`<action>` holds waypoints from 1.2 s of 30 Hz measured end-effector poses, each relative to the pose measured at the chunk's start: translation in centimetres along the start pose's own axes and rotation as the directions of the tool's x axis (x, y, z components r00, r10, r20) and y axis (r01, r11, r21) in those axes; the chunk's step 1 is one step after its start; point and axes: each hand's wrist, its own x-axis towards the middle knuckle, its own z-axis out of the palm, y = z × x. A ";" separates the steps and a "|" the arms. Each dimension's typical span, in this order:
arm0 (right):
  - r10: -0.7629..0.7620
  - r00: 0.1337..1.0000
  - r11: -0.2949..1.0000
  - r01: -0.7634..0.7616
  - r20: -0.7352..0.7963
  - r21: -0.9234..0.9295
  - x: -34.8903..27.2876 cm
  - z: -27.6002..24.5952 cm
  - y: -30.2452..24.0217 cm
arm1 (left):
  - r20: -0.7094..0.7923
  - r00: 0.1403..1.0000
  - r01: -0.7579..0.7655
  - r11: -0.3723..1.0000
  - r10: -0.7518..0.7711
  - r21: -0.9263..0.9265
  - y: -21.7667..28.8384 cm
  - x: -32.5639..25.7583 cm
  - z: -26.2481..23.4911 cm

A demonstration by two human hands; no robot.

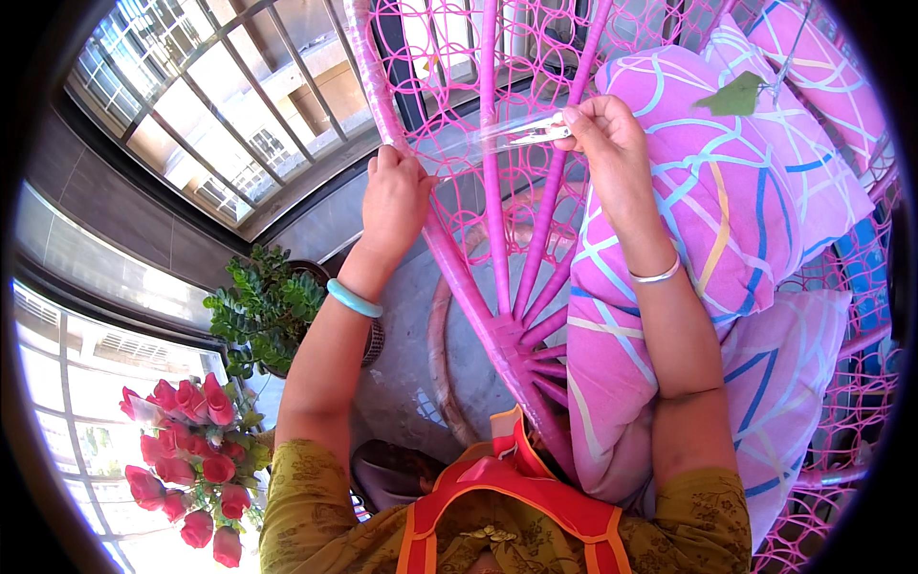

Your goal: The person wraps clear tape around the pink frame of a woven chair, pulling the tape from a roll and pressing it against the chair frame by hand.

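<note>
A roll of clear tape (537, 132), seen nearly edge-on and a little blurred, is pinched in my right hand (612, 153). From it a see-through strip runs left toward my left hand (396, 194). The fingers of that hand are closed on the pink pole (449, 256) at the edge of a woven chair frame. Above my left hand the pole has a shiny, wrinkled clear covering. What lies under my left fingertips is hidden. Pink loop netting (459, 105) and thinner pink bars (490, 191) fan out behind the tape.
Patterned pink cushions (688, 172) fill the right side, with a green leaf (732, 96) hanging before them. Left of the chair stand a potted plant (268, 311) and red roses (191, 450). Barred windows (220, 105) line the left. A round pink base ring (438, 354) lies below.
</note>
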 end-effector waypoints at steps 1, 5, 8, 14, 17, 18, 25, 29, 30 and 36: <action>0.000 1.000 1.000 0.000 0.000 -0.006 0.0 -0.1 0.2 | -0.003 1.000 -0.028 1.000 0.028 -0.003 -0.3 0.0 0.1; 0.009 1.000 1.000 -0.009 -0.015 -0.007 0.2 -0.5 0.5 | -0.010 0.992 -0.124 0.990 0.123 -0.067 -1.5 -0.1 0.0; 0.016 1.000 1.000 -0.016 -0.015 -0.009 0.1 -0.6 0.6 | -0.031 0.984 -0.180 0.978 0.177 -0.108 -2.3 -0.3 -0.2; 0.005 1.000 1.000 -0.005 -0.007 0.009 -0.2 -0.2 0.2 | -0.116 0.988 -0.122 0.977 0.102 -0.176 -2.5 -1.1 0.0; -0.007 1.000 1.000 0.007 0.000 -0.002 -0.2 -0.3 0.0 | -0.168 0.985 -0.083 0.970 0.045 -0.227 -2.0 -1.1 0.1; -0.009 1.000 1.000 0.009 0.006 -0.006 -0.2 -0.3 0.0 | -0.183 0.983 -0.070 0.967 0.025 -0.245 -1.8 -1.3 0.0; -0.008 1.000 1.000 0.008 0.019 -0.006 -0.6 -0.4 -0.5 | -0.219 0.971 0.027 0.949 -0.100 -0.314 -1.4 -2.1 0.5; -0.016 0.999 1.000 0.015 0.043 0.022 -0.9 0.3 -0.8 | -0.270 0.957 0.032 0.965 -0.105 -0.259 -1.4 -2.4 0.3; -0.020 0.999 0.999 0.018 0.051 0.026 -1.0 0.4 -1.0 | -0.299 0.949 0.024 0.968 -0.101 -0.250 -1.4 -2.5 0.4; -0.013 0.998 1.000 0.012 0.055 0.020 -1.1 0.3 -1.0 | -0.388 0.899 0.098 0.956 -0.205 -0.276 -1.1 -2.4 0.5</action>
